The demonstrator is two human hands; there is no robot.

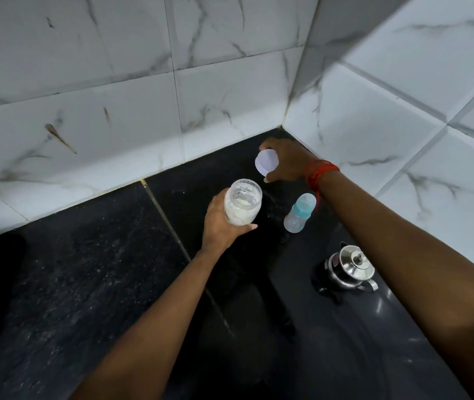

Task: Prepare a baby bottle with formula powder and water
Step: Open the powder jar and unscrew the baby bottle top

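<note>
My left hand (219,223) grips a clear jar (242,204) of white formula powder, tilted with its open mouth facing up and away. Just beyond it my right hand (286,160) holds the jar's pale lilac lid (266,164) near the back corner of the counter. A baby bottle (299,213) with a clear cap and a blue collar stands on the black counter (100,272), right of the jar and under my right wrist. It looks empty.
A shiny steel kettle (348,269) with a knobbed lid stands at the right, under my right forearm. White marble-patterned tiled walls (114,96) meet in a corner behind the lid. A red thread band (318,176) circles my right wrist.
</note>
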